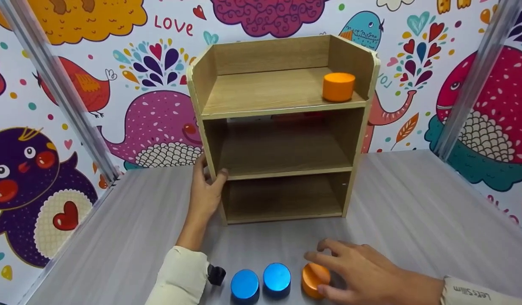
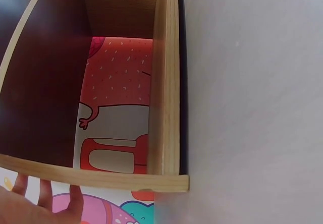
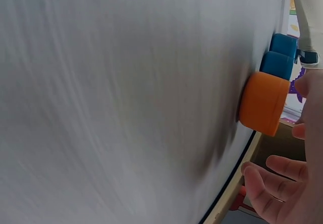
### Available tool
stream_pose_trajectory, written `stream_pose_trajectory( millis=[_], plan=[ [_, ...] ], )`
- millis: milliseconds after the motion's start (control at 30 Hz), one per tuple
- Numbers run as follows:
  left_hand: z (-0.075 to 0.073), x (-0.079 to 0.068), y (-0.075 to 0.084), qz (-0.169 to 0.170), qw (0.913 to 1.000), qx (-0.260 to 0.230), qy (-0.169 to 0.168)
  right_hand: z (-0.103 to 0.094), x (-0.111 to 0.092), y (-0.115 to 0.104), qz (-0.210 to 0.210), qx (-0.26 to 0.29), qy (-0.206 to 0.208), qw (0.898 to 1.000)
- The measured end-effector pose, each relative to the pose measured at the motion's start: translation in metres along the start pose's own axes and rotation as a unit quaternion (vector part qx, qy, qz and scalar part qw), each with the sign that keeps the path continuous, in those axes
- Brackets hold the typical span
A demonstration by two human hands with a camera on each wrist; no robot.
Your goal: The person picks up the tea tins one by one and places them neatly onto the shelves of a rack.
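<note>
Gripping the wooden shelf unit [image 1: 261, 91] by its left side panel with the left hand [image 1: 206, 195] in the head view, with thumb at the front edge and fingers round the outer side. Holding the right hand [image 1: 362, 271] spread wide about the nearer orange cylinder [image 1: 315, 279], set on the surface [image 1: 413, 212] toward its near edge, with thumb beside the cylinder and fingers reaching toward its far side. Seeing, to the left of it along the same edge, a left blue cylinder [image 1: 245, 288] and a right blue cylinder [image 1: 277, 279], just beside each other; seeing also a farther orange cylinder [image 1: 338, 87] upright at the right front corner of the top board. In the left wrist view, looking through a compartment onto the printed wall [image 2: 116, 82]; finding the left hand's fingers at the panel's outer face. In the right wrist view, looking across the surface to the nearer orange cylinder, with both blue ones in line behind; finding the right hand's fingers parted, but unable to tell whether touching the cylinder with the thumb.
</note>
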State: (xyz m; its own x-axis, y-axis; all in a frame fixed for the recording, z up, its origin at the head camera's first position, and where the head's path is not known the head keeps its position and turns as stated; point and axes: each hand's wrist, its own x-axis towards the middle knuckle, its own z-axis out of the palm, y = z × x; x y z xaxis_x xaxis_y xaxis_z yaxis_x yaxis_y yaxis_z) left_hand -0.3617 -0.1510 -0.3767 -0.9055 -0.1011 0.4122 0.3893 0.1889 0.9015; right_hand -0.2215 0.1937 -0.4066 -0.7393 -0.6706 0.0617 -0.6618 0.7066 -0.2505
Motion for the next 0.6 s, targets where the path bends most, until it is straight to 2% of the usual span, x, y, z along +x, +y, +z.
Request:
stream_pose_trajectory(
  millis=[433, 600],
  plan=[
    [0.000, 0.000, 0.000, -0.002, 1.0000, 0.002, 0.005, 0.014, 0.001, 0.003, -0.035, 0.040, 0.005, 0.999],
    [0.001, 0.000, 0.001, -0.003, 1.0000, -0.002, 0.003, 0.017, 0.001, 0.003, -0.025, 0.059, -0.012, 0.998]
  ],
)
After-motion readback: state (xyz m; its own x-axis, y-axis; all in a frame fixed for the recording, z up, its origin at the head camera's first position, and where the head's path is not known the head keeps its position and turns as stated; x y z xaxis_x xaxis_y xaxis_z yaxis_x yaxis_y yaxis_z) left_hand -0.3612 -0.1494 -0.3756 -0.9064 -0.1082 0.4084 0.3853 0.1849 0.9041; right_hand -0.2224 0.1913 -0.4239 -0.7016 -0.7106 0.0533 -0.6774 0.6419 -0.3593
